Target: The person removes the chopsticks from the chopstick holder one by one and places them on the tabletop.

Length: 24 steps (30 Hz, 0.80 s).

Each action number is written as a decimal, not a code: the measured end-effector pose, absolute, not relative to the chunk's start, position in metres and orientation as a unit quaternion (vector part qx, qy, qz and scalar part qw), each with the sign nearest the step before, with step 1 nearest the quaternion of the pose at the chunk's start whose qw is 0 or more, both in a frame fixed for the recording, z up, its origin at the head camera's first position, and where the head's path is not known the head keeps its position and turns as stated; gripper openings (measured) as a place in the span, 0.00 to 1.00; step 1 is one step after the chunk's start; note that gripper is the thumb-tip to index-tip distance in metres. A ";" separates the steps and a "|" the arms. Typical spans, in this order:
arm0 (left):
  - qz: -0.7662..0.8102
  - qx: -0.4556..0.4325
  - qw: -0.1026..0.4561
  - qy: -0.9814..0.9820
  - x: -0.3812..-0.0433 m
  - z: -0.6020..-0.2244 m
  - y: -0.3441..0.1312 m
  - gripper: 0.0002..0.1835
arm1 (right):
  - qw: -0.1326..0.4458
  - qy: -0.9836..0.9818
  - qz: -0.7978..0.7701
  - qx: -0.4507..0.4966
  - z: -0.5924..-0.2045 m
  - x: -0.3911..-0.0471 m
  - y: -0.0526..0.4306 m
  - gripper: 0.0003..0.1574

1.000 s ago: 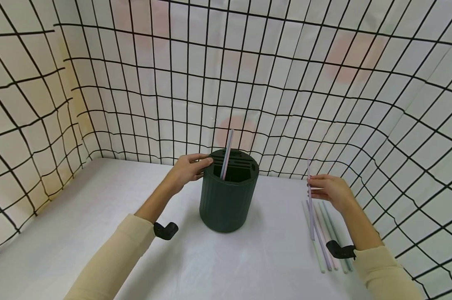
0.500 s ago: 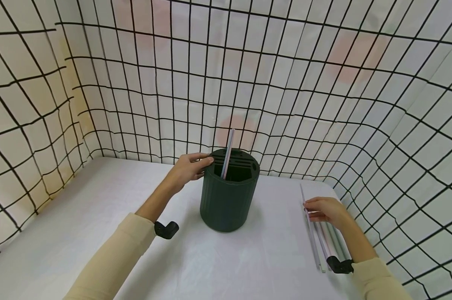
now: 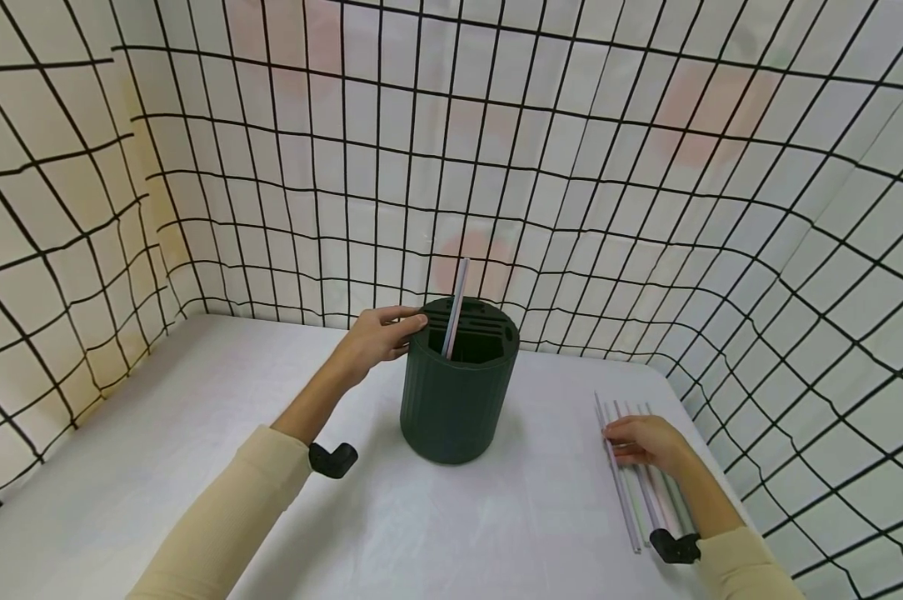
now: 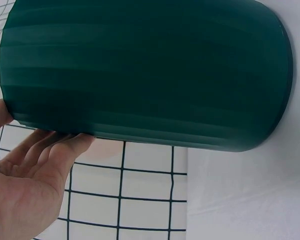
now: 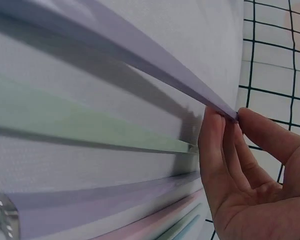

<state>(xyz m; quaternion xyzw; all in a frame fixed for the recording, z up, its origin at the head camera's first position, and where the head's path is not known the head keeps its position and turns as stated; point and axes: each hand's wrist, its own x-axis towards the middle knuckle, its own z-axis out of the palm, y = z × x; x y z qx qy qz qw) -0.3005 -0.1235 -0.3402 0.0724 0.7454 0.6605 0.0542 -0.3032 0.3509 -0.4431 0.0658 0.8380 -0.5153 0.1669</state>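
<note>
A dark green, round, ribbed pen holder (image 3: pixel 451 408) stands upright on the white table, its top slotted at the back. Several thin pastel sticks (image 3: pixel 456 308) lean in its front opening. My left hand (image 3: pixel 376 340) grips the holder at its upper left edge; the thumb is by the rim and the other fingers touch the side. At the right, my right hand (image 3: pixel 650 442) pinches a purple stick (image 5: pixel 155 62) between thumb and fingers. That stick slants beside the loose ones, with a green stick (image 5: pixel 80 112) nearest to it; whether its near end touches the table I cannot tell.
Several loose pastel sticks, among them a second purple stick (image 5: pixel 105 207) and a pink stick (image 3: pixel 663 500), lie side by side under my right hand. Black wire mesh (image 3: pixel 331 192) encloses the table (image 3: pixel 451 533) at the back and both sides.
My right hand has come down and toward me with the purple stick, from above the loose sticks to beside their left side. My left hand and the pen holder have stayed in place.
</note>
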 end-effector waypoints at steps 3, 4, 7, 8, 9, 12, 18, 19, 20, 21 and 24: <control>0.660 0.073 0.054 0.746 -0.301 -0.341 -0.123 0.28 | 0.159 0.841 -0.513 0.068 -0.446 -0.302 0.352 0.22; 0.660 0.073 0.053 0.746 -0.301 -0.341 -0.123 0.28 | 0.158 0.842 -0.512 0.067 -0.447 -0.302 0.352 0.22; 0.661 0.074 0.052 0.745 -0.302 -0.342 -0.123 0.29 | 0.154 0.840 -0.515 0.073 -0.448 -0.302 0.353 0.23; 0.661 0.074 0.052 0.745 -0.302 -0.342 -0.123 0.29 | 0.154 0.839 -0.517 0.075 -0.449 -0.302 0.353 0.22; 0.661 0.074 0.052 0.745 -0.302 -0.342 -0.123 0.29 | 0.155 0.838 -0.518 0.076 -0.449 -0.302 0.354 0.22; 0.660 0.073 0.050 0.746 -0.302 -0.342 -0.123 0.29 | 0.154 0.833 -0.526 0.081 -0.451 -0.303 0.355 0.20; 0.654 0.071 0.049 0.751 -0.301 -0.341 -0.123 0.28 | 0.144 0.829 -0.534 0.087 -0.452 -0.303 0.358 0.19; 0.654 0.072 0.048 0.752 -0.301 -0.341 -0.123 0.28 | 0.140 0.829 -0.534 0.088 -0.452 -0.303 0.358 0.20; 0.653 0.072 0.047 0.752 -0.301 -0.341 -0.123 0.28 | 0.134 0.829 -0.536 0.092 -0.452 -0.303 0.358 0.20; 0.653 0.072 0.047 0.753 -0.301 -0.342 -0.124 0.28 | 0.129 0.829 -0.536 0.090 -0.451 -0.303 0.359 0.22; 0.652 0.074 0.046 0.753 -0.301 -0.342 -0.124 0.28 | 0.116 0.830 -0.537 0.090 -0.447 -0.303 0.360 0.25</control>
